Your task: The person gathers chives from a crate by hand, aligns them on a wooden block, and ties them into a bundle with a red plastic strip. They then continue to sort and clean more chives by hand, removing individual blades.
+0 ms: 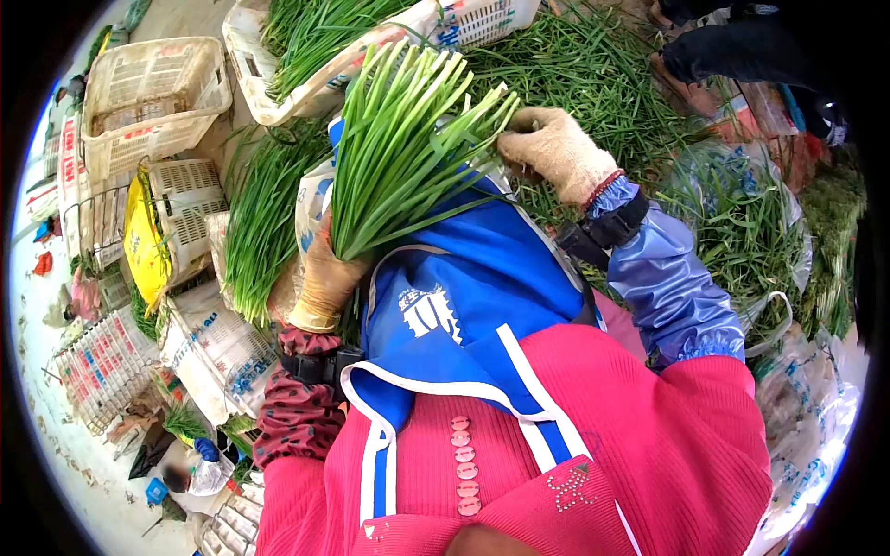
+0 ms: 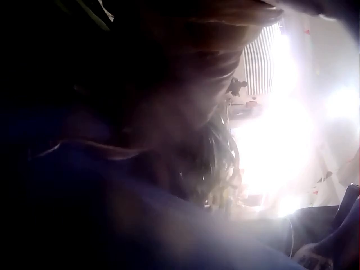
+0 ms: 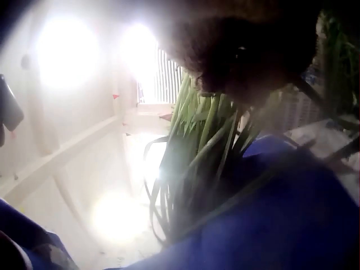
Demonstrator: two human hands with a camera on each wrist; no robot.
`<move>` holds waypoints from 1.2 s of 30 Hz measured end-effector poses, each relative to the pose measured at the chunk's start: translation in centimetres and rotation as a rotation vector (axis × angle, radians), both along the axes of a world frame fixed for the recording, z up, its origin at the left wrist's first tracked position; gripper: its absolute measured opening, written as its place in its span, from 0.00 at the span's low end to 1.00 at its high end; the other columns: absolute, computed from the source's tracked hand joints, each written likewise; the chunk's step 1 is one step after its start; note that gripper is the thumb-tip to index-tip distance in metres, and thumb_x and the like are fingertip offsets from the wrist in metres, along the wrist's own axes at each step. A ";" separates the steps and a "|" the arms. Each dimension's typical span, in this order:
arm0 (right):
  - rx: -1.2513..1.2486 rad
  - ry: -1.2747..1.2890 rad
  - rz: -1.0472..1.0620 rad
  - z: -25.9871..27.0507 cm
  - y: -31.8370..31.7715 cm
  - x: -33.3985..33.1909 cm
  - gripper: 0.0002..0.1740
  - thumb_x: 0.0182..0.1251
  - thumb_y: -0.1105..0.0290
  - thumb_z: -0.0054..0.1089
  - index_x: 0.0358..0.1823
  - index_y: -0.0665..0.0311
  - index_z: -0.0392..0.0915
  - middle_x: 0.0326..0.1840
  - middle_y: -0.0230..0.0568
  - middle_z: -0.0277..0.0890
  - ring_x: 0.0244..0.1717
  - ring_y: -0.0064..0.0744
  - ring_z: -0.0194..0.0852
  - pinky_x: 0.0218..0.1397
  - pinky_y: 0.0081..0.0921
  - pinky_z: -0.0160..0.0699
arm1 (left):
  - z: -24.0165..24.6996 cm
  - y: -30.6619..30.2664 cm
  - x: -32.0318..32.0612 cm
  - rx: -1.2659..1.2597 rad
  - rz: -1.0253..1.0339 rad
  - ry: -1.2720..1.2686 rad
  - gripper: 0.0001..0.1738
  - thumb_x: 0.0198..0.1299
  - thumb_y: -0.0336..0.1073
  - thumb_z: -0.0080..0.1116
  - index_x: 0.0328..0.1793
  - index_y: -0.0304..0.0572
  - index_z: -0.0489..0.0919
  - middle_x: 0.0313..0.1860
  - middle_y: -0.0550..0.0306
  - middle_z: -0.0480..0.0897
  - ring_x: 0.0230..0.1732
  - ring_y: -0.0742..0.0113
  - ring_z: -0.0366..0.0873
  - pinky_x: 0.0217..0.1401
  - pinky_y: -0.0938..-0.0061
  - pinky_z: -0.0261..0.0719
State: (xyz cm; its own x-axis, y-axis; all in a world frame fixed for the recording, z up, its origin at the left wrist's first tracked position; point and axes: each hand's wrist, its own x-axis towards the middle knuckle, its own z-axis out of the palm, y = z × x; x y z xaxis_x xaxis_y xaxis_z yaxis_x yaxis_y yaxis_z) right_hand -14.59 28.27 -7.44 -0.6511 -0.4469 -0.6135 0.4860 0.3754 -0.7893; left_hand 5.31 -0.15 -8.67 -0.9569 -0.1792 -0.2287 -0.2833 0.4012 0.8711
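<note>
floor (image 1: pixel 88 505): pale concrete | crates (image 1: pixel 153 93): white plastic, stacked left | greens (image 1: pixel 593 74) heaped ahead | light: bright daylight

We wear beige knitted work gloves on the left hand (image 1: pixel 324 278) and right hand (image 1: pixel 554 150), with a black wrist strap (image 1: pixel 320 366) behind each. Our maroon, pale-dotted left sleeve (image 1: pixel 297 412) contrasts with the glossy blue right oversleeve (image 1: pixel 672 287). A blue white-trimmed apron (image 1: pixel 473 287) covers our pink ribbed cardigan (image 1: pixel 667 445) and its round pink buttons (image 1: pixel 464 468).

L hand (image 1: pixel 326 278), R hand (image 1: pixel 556 148) curled.
</note>
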 end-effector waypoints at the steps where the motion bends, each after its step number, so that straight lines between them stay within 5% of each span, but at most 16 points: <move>1: -0.001 0.103 -0.049 -0.8 0.4 -0.4 0.15 0.60 0.69 0.65 0.47 0.69 0.83 0.27 0.32 0.79 0.22 0.19 0.73 0.25 0.19 0.72 | 0.3 -0.1 -0.2 -0.003 -0.020 -0.012 0.31 0.59 0.31 0.66 0.69 0.37 0.70 0.57 0.54 0.83 0.55 0.65 0.81 0.60 0.73 0.78; 6: 0.215 0.886 -0.227 -8.0 5.6 -5.9 0.08 0.65 0.73 0.64 0.45 0.60 0.87 0.33 0.28 0.85 0.29 0.16 0.76 0.33 0.16 0.75 | 1.2 -0.6 -1.0 -0.105 -0.122 0.017 0.30 0.58 0.29 0.65 0.68 0.38 0.72 0.56 0.55 0.84 0.55 0.67 0.81 0.60 0.73 0.78; 8: 0.394 0.685 -0.326 -7.4 8.8 -8.8 0.12 0.66 0.73 0.63 0.50 0.61 0.85 0.40 0.31 0.86 0.34 0.17 0.78 0.38 0.18 0.77 | 1.3 -0.7 -1.0 -0.060 -0.111 -0.032 0.30 0.57 0.29 0.66 0.67 0.38 0.72 0.56 0.55 0.84 0.55 0.66 0.81 0.60 0.73 0.78; 10: 0.872 0.771 -0.126 -5.5 10.4 -9.6 0.16 0.67 0.71 0.64 0.56 0.58 0.82 0.40 0.31 0.84 0.35 0.17 0.75 0.39 0.18 0.75 | 1.1 -1.0 -1.0 -0.059 -0.115 -0.057 0.30 0.56 0.30 0.66 0.67 0.38 0.73 0.56 0.55 0.84 0.55 0.65 0.82 0.59 0.72 0.78; 13: 0.840 1.215 -0.079 -3.6 8.5 -8.1 0.19 0.68 0.68 0.63 0.60 0.53 0.80 0.37 0.28 0.81 0.34 0.16 0.73 0.38 0.17 0.73 | 0.1 -1.8 -1.0 -0.176 -0.159 -0.014 0.31 0.56 0.31 0.68 0.67 0.38 0.73 0.55 0.55 0.84 0.55 0.65 0.82 0.59 0.72 0.78; 15: -0.005 0.612 -0.173 1.8 3.8 -4.0 0.15 0.69 0.69 0.62 0.55 0.62 0.83 0.34 0.26 0.78 0.34 0.13 0.71 0.37 0.14 0.71 | -0.2 -1.9 -1.0 -0.304 -0.226 0.078 0.31 0.55 0.31 0.68 0.67 0.39 0.73 0.55 0.55 0.84 0.55 0.65 0.82 0.59 0.72 0.78; 16: -0.124 0.476 -0.119 4.1 2.1 -2.3 0.13 0.69 0.69 0.62 0.51 0.66 0.84 0.34 0.25 0.78 0.33 0.11 0.69 0.35 0.12 0.69 | 0.0 -1.6 -1.1 -0.277 -0.213 0.059 0.31 0.55 0.31 0.69 0.67 0.38 0.73 0.55 0.54 0.84 0.55 0.65 0.82 0.60 0.72 0.78; 17: -0.146 0.428 -0.088 4.5 0.7 -1.0 0.15 0.65 0.65 0.64 0.50 0.64 0.84 0.35 0.34 0.84 0.37 0.22 0.79 0.44 0.22 0.79 | 0.3 -1.2 -1.3 -0.251 -0.198 0.045 0.31 0.55 0.31 0.69 0.67 0.38 0.73 0.56 0.54 0.84 0.55 0.65 0.82 0.60 0.72 0.78; 20: 0.266 0.556 0.301 4.5 -3.0 -0.4 0.22 0.61 0.57 0.65 0.51 0.64 0.83 0.37 0.47 0.85 0.39 0.35 0.83 0.47 0.29 0.81 | 0.9 -0.4 -2.0 -0.452 -0.336 0.119 0.29 0.62 0.28 0.62 0.70 0.38 0.69 0.61 0.53 0.82 0.61 0.62 0.80 0.66 0.71 0.76; 22: 0.237 0.554 0.320 2.7 -4.5 0.2 0.23 0.60 0.55 0.65 0.51 0.63 0.83 0.36 0.47 0.84 0.37 0.36 0.83 0.45 0.29 0.81 | 0.8 0.1 -1.6 -0.071 -0.191 0.032 0.29 0.66 0.26 0.56 0.73 0.39 0.66 0.65 0.52 0.78 0.64 0.61 0.77 0.70 0.70 0.73; 24: -0.279 0.087 0.042 1.8 -5.3 1.3 0.19 0.64 0.58 0.62 0.41 0.69 0.84 0.27 0.37 0.81 0.24 0.24 0.74 0.29 0.23 0.74 | 1.6 0.3 -1.6 -0.009 -0.117 -0.046 0.29 0.66 0.24 0.54 0.74 0.40 0.64 0.67 0.50 0.76 0.66 0.60 0.75 0.73 0.69 0.71; 26: -0.363 -0.275 0.101 2.9 -3.5 1.2 0.16 0.67 0.59 0.59 0.35 0.66 0.83 0.22 0.31 0.76 0.18 0.16 0.64 0.20 0.18 0.60 | 1.5 0.5 -1.3 0.026 -0.088 -0.056 0.30 0.65 0.25 0.57 0.73 0.40 0.64 0.66 0.49 0.77 0.66 0.59 0.75 0.71 0.69 0.72; 27: -0.422 -0.321 0.230 3.0 -2.3 1.4 0.14 0.66 0.59 0.59 0.34 0.63 0.83 0.19 0.29 0.73 0.14 0.15 0.58 0.16 0.17 0.50 | 1.3 0.6 -1.2 -0.009 -0.112 -0.028 0.31 0.64 0.26 0.58 0.73 0.39 0.64 0.64 0.49 0.78 0.64 0.59 0.77 0.69 0.70 0.73; 30: -0.311 -0.476 0.670 4.4 1.6 0.4 0.09 0.59 0.67 0.65 0.33 0.67 0.85 0.20 0.37 0.78 0.15 0.20 0.67 0.17 0.18 0.62 | 0.8 0.0 -1.0 -0.154 -0.124 -0.024 0.32 0.63 0.31 0.62 0.73 0.37 0.65 0.61 0.48 0.81 0.60 0.57 0.80 0.64 0.69 0.76; 34: -0.776 -0.475 0.463 6.0 4.0 0.3 0.12 0.52 0.82 0.64 0.40 0.74 0.85 0.33 0.48 0.85 0.28 0.28 0.80 0.31 0.24 0.79 | 0.8 0.2 -0.8 -0.298 -0.109 0.033 0.35 0.62 0.35 0.65 0.74 0.39 0.64 0.60 0.45 0.82 0.59 0.52 0.81 0.61 0.66 0.78; 36: -0.437 0.052 0.274 7.4 1.1 1.3 0.12 0.54 0.83 0.61 0.41 0.73 0.84 0.38 0.44 0.84 0.36 0.25 0.80 0.39 0.21 0.79 | 0.5 0.1 -1.1 -0.291 -0.143 0.049 0.36 0.61 0.38 0.66 0.74 0.41 0.65 0.60 0.44 0.82 0.59 0.51 0.81 0.61 0.66 0.78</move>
